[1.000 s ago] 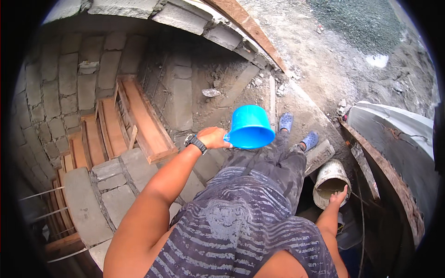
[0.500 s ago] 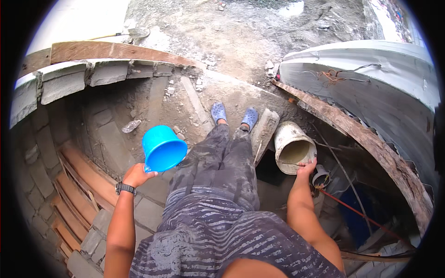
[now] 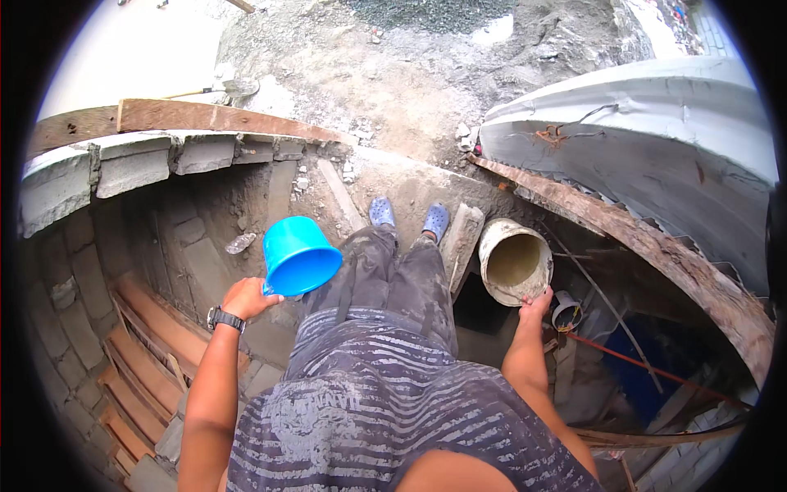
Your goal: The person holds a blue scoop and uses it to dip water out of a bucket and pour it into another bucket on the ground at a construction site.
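Note:
My left hand (image 3: 248,299), with a dark watch at the wrist, grips the rim of a bright blue plastic pail (image 3: 300,256). The pail hangs tilted with its mouth toward me, and its inside shows only blue. On the other side, my right hand (image 3: 537,306) holds the rim of a dirty white bucket (image 3: 515,261), also tipped with its opening toward me. Greyish residue coats the inside of that bucket. Both hands are closed on the rims; the undersides of the fingers are partly hidden.
A concrete block wall (image 3: 131,164) curves along the left, above stacked brown boards (image 3: 156,344). A rough plank (image 3: 648,225) and metal sheeting (image 3: 639,123) line the right. Beside my feet lies a concrete piece (image 3: 461,239). A smaller pail (image 3: 566,315) stands lower right.
The view has shifted slightly. The blue pail has moved a little right toward my legs, and the white bucket has turned so its mouth faces me more.

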The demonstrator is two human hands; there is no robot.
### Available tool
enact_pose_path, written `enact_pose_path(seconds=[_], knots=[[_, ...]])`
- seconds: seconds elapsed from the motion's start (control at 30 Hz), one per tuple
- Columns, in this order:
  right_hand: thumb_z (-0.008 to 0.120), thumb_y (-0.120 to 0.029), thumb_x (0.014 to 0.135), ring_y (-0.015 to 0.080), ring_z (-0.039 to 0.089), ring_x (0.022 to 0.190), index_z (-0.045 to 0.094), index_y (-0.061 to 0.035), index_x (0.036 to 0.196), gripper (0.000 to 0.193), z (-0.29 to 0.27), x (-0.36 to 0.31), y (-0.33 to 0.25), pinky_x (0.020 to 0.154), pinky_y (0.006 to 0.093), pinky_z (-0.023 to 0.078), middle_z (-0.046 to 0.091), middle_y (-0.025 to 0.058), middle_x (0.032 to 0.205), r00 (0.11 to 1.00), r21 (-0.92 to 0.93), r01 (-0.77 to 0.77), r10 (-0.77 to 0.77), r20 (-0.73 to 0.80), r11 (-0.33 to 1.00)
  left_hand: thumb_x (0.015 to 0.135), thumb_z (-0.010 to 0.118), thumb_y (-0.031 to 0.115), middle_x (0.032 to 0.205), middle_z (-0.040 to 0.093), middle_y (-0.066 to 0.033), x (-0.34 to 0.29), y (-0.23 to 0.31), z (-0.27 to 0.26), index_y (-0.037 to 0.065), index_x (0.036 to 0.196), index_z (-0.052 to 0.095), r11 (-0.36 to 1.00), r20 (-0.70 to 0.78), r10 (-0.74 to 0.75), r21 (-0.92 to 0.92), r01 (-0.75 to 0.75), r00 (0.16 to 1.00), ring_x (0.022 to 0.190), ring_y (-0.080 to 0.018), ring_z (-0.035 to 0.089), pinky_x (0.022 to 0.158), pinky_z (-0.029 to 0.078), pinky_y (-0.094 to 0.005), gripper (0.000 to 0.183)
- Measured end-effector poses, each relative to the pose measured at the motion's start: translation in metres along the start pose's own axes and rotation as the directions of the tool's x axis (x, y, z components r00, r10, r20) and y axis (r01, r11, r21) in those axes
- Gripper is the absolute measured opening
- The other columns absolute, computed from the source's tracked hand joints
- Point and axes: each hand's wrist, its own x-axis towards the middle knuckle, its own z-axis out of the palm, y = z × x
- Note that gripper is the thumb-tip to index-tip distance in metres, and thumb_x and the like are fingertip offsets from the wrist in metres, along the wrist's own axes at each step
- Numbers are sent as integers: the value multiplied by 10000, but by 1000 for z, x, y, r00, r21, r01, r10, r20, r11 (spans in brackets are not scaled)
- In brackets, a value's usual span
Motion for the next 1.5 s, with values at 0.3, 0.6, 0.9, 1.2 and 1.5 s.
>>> enact_pose_path(seconds=[0.3,0.6,0.9,1.2,1.5], knots=[[618,-501,860,131,305,387,511,-68,905,449,9,-135,-61,450,330,406,399,1,633,983,-31,184,-184,6,982,748,776,450,926,722,-193,50,-23,-11,49,995,740,968,43,94,-238,-82,995,872,-321,693,801,513,-418,472],[625,-478,875,138,242,349,389,-174,703,421,4,-286,-116,469,338,337,238,-37,482,987,286,158,-147,-62,945,831,753,361,618,585,-24,174,32,-95,44,949,622,817,66,310,-529,-230,948,452,-109,545,427,437,-287,363],[615,-504,876,129,258,368,387,-180,664,450,51,-339,-105,494,326,334,243,-41,471,992,409,104,-63,-113,907,852,733,404,619,582,-33,294,126,-220,6,966,569,789,-12,383,-515,-334,924,415,-115,523,399,415,-291,445],[648,-509,862,145,249,355,398,-178,639,471,122,-324,-73,499,341,348,224,-40,463,995,499,-57,88,-39,865,846,736,404,635,565,-46,368,157,-325,-19,1014,535,904,-76,242,-344,-254,967,429,-133,529,399,421,-309,498],[638,-546,853,142,265,349,392,-188,635,486,202,-329,-35,475,340,346,240,-38,454,991,564,-78,127,-48,822,837,747,416,617,551,-47,477,181,-443,25,980,552,911,-99,229,-327,-249,968,431,-135,508,388,401,-304,459]])
